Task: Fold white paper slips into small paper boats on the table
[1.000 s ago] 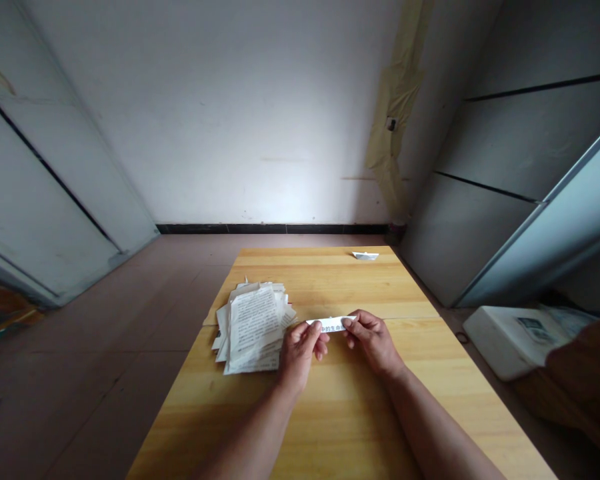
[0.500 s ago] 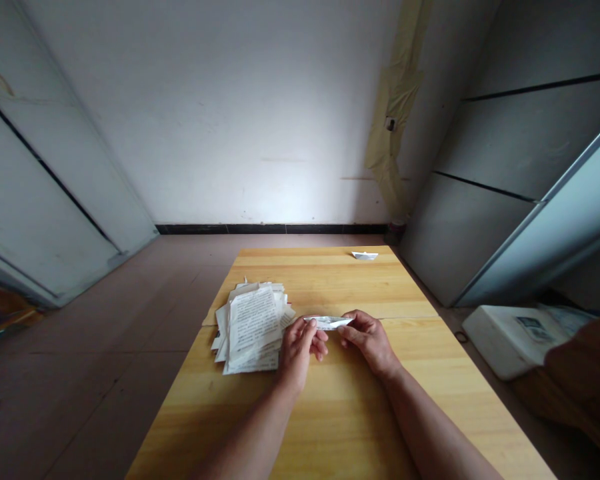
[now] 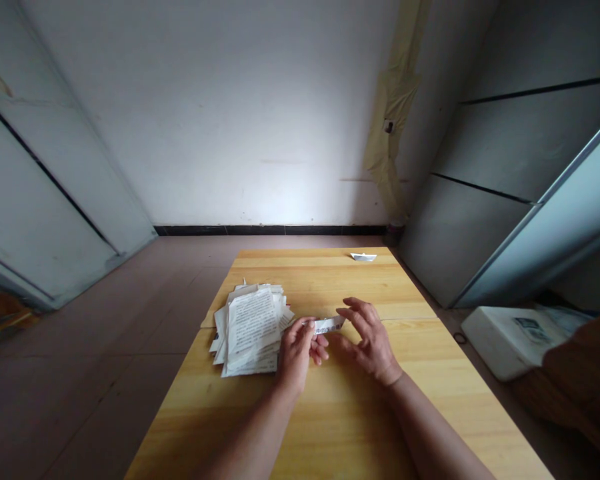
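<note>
The folded paper (image 3: 329,325), a slim white strip with dark printed characters along its near side, is held up over the middle of the worktop (image 3: 337,420). The left hand (image 3: 295,350) has its left end, thumb and fingers pinched together on it. At the other end the right hand (image 3: 373,341) stands open, fingers parted and lightly curled, with no grip on anything I can make out; whether a fingertip brushes the paper's tip, I can't tell from here. Just to the left of the left hand lies an untidy stack of printed sheets (image 3: 253,327), edges jutting out at odd angles. Toward the far right edge of the worktop sits a small paper boat (image 3: 363,257), well apart from both hands. Past the right side, down low, is a white box (image 3: 500,341), and beyond the far edge rises a pale wall (image 3: 260,120).
</note>
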{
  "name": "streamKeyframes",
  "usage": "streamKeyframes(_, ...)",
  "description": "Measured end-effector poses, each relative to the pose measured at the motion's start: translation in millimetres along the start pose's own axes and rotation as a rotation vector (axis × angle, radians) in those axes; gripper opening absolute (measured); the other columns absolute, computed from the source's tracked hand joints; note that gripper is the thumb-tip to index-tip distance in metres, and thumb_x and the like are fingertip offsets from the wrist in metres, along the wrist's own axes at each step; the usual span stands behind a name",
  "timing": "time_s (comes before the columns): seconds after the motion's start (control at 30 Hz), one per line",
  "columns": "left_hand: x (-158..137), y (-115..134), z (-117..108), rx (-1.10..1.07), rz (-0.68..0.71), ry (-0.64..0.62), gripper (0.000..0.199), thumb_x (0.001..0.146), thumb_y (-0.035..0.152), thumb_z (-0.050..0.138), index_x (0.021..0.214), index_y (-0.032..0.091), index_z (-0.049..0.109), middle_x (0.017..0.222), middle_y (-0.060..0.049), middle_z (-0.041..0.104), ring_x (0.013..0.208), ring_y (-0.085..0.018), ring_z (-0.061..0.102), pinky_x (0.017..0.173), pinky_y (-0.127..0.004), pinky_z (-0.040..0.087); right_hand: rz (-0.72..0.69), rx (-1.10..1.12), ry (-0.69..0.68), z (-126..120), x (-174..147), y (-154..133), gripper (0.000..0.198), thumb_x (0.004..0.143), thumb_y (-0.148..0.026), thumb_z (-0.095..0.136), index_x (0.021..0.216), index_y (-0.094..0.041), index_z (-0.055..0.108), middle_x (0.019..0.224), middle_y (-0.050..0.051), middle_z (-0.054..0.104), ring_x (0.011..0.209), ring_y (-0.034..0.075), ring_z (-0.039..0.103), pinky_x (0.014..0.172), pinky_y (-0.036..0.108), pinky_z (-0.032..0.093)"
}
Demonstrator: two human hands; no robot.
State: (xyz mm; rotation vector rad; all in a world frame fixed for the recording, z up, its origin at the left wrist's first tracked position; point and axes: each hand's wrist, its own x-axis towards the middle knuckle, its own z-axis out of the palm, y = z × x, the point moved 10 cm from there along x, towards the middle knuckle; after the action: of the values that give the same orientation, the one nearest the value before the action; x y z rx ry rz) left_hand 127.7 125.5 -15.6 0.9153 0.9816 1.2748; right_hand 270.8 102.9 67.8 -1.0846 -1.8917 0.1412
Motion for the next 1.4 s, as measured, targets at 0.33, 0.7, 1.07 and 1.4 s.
streamKeyframes(0.33,-1.1,0.1,2.3,0.024,-0.020,-0.020,0.044,0.076,0.054,0.061,0.093,0.014,0.056,0.055,0.001,0.061,0.039,-0.010,0.054,0.036,-0.017,0.033,-0.165,-0.405,-0.085,5.7,5.8,-32.4,0.017,0.087,-0.024,0.058,0.103,-0.027,0.063,0.113,0.007,0.060,0.102,0.023,0.050,0.089,0.040,0.033)
streamKeyframes(0.7,-0.5,-3.6,3.0,0.045,-0.040,-0.046,0.065,0.077,0.054,0.059,0.125,0.012,0.046,0.059,0.002,0.061,0.041,-0.010,0.054,0.038,-0.017,0.036,0.171,-0.465,0.044,-35.2,44.5,73.4,0.019,0.079,-0.023,0.061,0.096,-0.021,0.068,0.099,0.009,0.057,0.089,0.023,0.054,0.076,0.032,0.043)
streamKeyframes(1.07,-0.7,-14.9,1.6,0.133,-0.054,-0.072,0.055,0.081,0.054,0.055,0.119,0.015,0.051,0.064,0.001,0.061,0.045,-0.011,0.057,0.039,-0.018,0.040,0.481,-0.648,-0.128,-29.6,84.1,217.9,0.023,0.076,-0.024,0.062,0.097,-0.019,0.069,0.101,0.008,0.058,0.084,0.020,0.058,0.070,0.027,0.045)
streamKeyframes(1.4,-2.6,-18.6,1.3,0.122,-0.071,-0.073,0.055,0.080,0.052,0.058,0.120,0.015,0.051,0.065,0.000,0.061,0.045,-0.010,0.056,0.040,-0.018,0.039,0.481,-0.668,-0.103,-19.5,83.9,227.5,0.038,0.077,-0.027,0.055,0.113,-0.019,0.063,0.107,0.010,0.057,0.091,0.023,0.058,0.077,0.030,0.046)
